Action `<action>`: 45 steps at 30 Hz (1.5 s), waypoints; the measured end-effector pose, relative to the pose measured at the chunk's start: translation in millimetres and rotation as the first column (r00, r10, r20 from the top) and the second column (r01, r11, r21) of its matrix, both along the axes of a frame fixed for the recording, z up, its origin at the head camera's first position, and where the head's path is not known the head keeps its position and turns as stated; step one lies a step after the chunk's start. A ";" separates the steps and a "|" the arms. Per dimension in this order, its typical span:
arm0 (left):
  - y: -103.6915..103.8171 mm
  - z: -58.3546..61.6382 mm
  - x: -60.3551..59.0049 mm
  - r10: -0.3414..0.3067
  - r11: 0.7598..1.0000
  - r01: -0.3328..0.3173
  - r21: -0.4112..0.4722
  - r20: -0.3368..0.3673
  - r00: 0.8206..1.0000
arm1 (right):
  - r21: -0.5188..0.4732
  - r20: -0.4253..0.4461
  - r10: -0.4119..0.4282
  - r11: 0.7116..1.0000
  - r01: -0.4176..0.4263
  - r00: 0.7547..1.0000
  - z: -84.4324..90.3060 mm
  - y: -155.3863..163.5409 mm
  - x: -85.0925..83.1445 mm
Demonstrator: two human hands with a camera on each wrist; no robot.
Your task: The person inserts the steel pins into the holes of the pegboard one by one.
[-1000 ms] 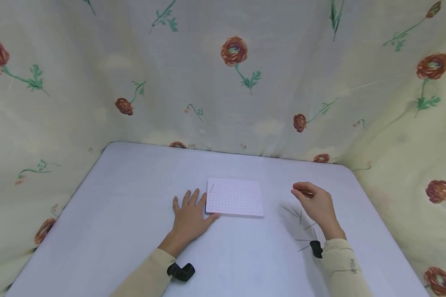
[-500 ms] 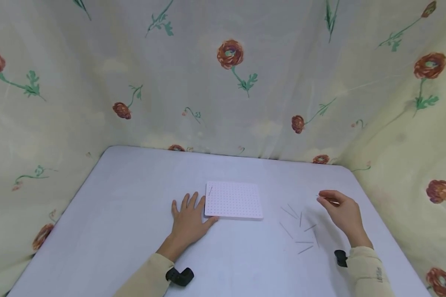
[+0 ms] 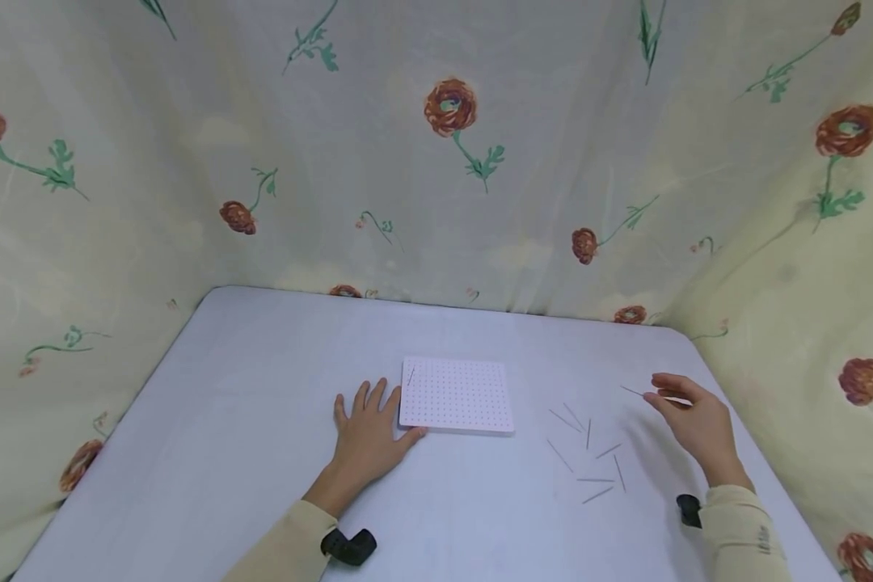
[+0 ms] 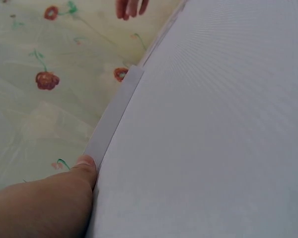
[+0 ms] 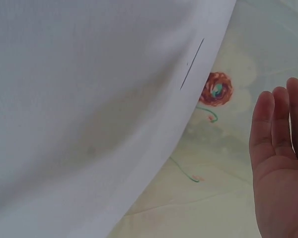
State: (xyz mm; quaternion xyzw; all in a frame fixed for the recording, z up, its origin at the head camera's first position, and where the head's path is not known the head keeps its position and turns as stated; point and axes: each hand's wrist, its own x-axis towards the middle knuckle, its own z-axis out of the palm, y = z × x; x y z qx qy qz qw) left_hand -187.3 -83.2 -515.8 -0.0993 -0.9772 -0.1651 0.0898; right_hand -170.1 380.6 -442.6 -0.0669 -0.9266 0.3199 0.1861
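Head view: my left hand (image 3: pixel 367 432) lies spread flat on the table (image 3: pixel 225 420), thumb touching the pegboard (image 3: pixel 456 394). My right hand (image 3: pixel 694 424) pinches a thin pin (image 3: pixel 631 390) above the table, beside loose pins (image 3: pixel 588 453). Such a light pinch could let it slip.

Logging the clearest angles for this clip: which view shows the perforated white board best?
The head view: the whole board lies flat on the table, its hole grid visible, the left hand resting against its left edge. The left wrist view shows only its side edge beside the thumb. The right wrist view does not show it.
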 end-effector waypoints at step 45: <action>-4.1 -5.2 -1.8 0.001 1.000 -0.002 -0.022 -0.018 1.000 | 0.043 0.416 0.031 0.998 -0.053 0.909 -41.6 64.0 -38.2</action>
